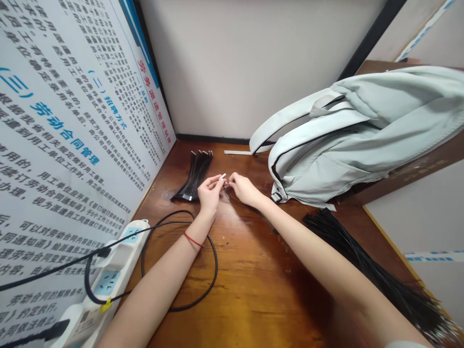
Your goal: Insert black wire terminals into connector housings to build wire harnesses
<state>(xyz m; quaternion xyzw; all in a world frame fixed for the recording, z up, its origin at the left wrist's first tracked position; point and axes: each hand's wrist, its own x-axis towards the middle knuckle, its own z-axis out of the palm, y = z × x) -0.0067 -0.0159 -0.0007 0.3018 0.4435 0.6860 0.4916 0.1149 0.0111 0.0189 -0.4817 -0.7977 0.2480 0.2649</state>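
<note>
My left hand (pixel 209 191), with a red string on the wrist, pinches a small white piece (pixel 222 177) between thumb and fingertips. Close to its right, my right hand (pixel 243 187) has its fingers closed on a thin dark wire (pixel 226 189), whose rest trails down under the right forearm. The fingertips of both hands nearly meet above the wooden table (pixel 232 270). Left of my left hand lies a short bundle of black wires (pixel 195 174) with a white band near its lower end. A long bundle of black wires (pixel 355 251) lies beyond my right forearm.
A pale green backpack (pixel 362 130) rests at the back right. At the left, a white power strip (pixel 125 256) has plugs in it, and a black cable (pixel 216 261) loops over the table beneath my left forearm. A white strip (pixel 237 152) lies near the back wall.
</note>
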